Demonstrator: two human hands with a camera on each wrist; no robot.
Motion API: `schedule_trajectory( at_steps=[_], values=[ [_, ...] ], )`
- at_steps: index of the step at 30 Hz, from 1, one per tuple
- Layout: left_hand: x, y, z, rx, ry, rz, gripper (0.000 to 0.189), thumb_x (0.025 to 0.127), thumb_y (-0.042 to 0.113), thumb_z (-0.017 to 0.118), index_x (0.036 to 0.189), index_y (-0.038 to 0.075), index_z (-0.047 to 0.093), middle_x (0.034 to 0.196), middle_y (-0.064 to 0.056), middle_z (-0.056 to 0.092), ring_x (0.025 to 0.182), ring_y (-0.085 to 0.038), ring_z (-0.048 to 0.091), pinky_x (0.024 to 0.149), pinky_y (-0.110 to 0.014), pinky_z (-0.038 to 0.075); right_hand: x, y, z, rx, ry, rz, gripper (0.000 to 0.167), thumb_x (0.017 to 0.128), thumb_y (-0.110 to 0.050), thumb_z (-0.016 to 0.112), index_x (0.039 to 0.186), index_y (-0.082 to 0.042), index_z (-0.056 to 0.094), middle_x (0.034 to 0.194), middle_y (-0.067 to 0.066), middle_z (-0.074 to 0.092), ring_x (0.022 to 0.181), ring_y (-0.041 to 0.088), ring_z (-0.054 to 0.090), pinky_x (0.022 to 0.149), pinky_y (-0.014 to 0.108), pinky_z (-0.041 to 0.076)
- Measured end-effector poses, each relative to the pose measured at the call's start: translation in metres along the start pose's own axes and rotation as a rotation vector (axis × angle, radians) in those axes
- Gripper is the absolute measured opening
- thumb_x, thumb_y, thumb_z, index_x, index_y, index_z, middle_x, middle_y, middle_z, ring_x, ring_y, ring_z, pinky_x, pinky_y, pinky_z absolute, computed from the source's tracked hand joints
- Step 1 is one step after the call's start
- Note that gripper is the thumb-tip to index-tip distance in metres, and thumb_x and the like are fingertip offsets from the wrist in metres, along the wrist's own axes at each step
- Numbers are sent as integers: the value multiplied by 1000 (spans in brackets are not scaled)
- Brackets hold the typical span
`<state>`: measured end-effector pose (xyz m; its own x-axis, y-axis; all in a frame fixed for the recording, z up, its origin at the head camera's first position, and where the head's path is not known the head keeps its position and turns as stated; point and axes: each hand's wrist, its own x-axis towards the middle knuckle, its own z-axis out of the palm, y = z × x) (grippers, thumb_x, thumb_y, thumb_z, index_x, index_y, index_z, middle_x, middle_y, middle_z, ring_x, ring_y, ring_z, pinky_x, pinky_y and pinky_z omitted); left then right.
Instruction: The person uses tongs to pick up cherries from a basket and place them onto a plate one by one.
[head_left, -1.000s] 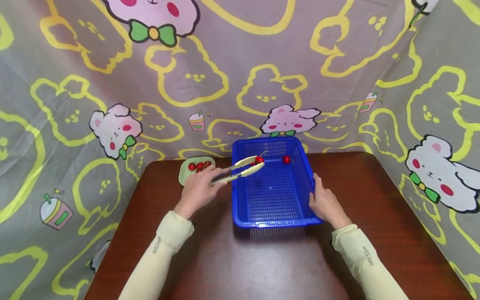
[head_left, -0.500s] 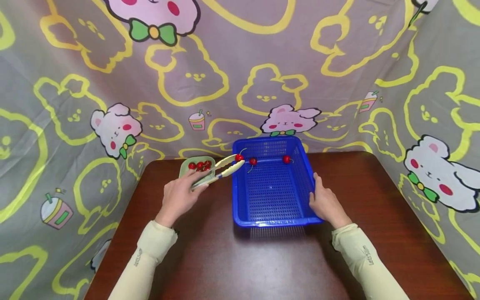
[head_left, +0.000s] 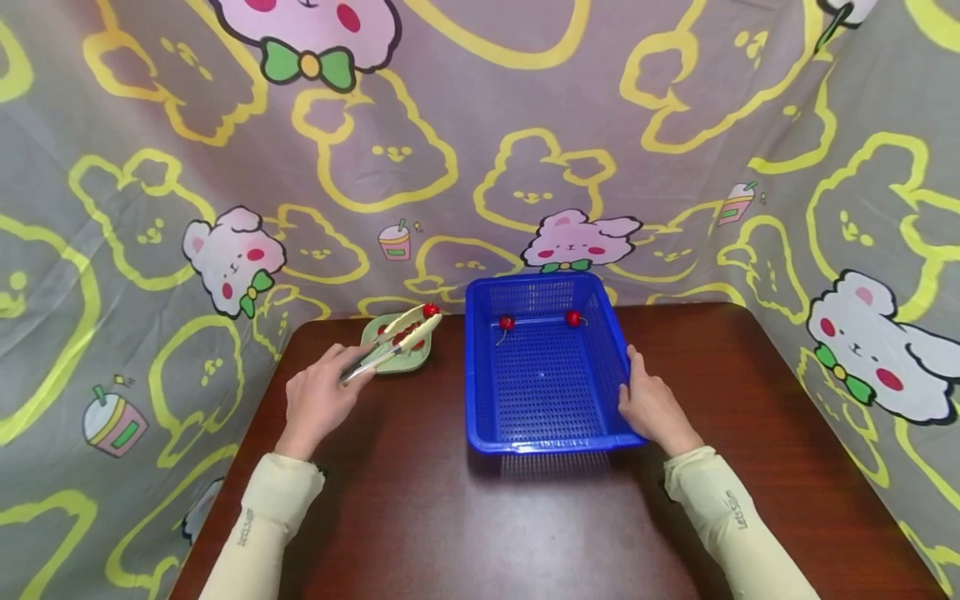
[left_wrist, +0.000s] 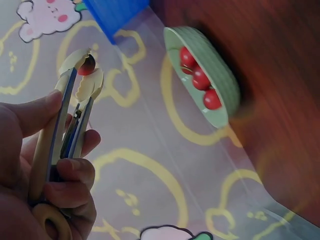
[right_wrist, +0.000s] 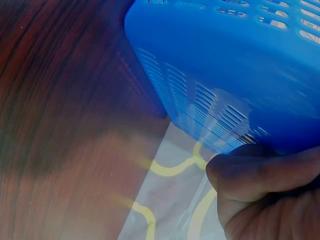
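If the left hand (head_left: 318, 400), gripping cream-tipped metal tongs (head_left: 384, 357), slackens, the round red cherry (head_left: 431, 310) they pinch toward two o'clock of the rounded green dish (head_left: 408, 362) could drop, the right hand (head_left: 656, 412) clasping the blue plastic basket (head_left: 555, 446).

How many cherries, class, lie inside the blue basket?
2. One cherry is near the blue basket's far left corner; a second cherry is near its far right corner. A third cherry, at the tips of the tongs, is outside.
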<state>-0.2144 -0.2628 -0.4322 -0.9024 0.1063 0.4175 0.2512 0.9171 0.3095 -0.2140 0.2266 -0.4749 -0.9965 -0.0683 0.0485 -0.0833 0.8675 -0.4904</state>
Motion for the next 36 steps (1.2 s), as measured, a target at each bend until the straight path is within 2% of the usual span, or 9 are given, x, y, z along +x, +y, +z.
schedule_trajectory(
  at_steps=[8, 20, 30, 36],
  values=[
    [-5, -21, 4, 22, 11, -64, 40, 93, 32, 78, 132, 28, 72, 97, 2, 65, 62, -18, 52, 55, -34, 34, -2, -1, -2, -1, 11, -5, 68, 101, -10, 50, 157, 11, 19, 116, 45, 61, 90, 51, 68, 82, 64, 51],
    [-9, -49, 10, 58, -39, -153, 40, 95, 33, 76, 133, 22, 71, 105, -4, 68, 71, -26, 61, 58, -39, 38, -2, -1, -1, 6, 15, -8, 67, 101, -10, 49, 157, 11, 19, 124, 46, 58, 96, 54, 67, 86, 65, 51],
    [-13, -62, 13, 86, -52, -180, 39, 94, 32, 76, 132, 21, 71, 102, -6, 66, 69, -27, 61, 57, -40, 36, -1, -1, -1, 1, 15, -12, 67, 101, -10, 50, 157, 12, 19, 121, 46, 59, 95, 53, 67, 85, 64, 51],
    [-17, -67, 14, 105, -83, -196, 40, 94, 32, 76, 131, 18, 71, 103, -8, 67, 70, -28, 61, 56, -39, 36, -1, 0, 0, 5, 19, -17, 67, 101, -10, 50, 157, 12, 20, 118, 46, 60, 91, 52, 68, 82, 64, 51]
  ],
)
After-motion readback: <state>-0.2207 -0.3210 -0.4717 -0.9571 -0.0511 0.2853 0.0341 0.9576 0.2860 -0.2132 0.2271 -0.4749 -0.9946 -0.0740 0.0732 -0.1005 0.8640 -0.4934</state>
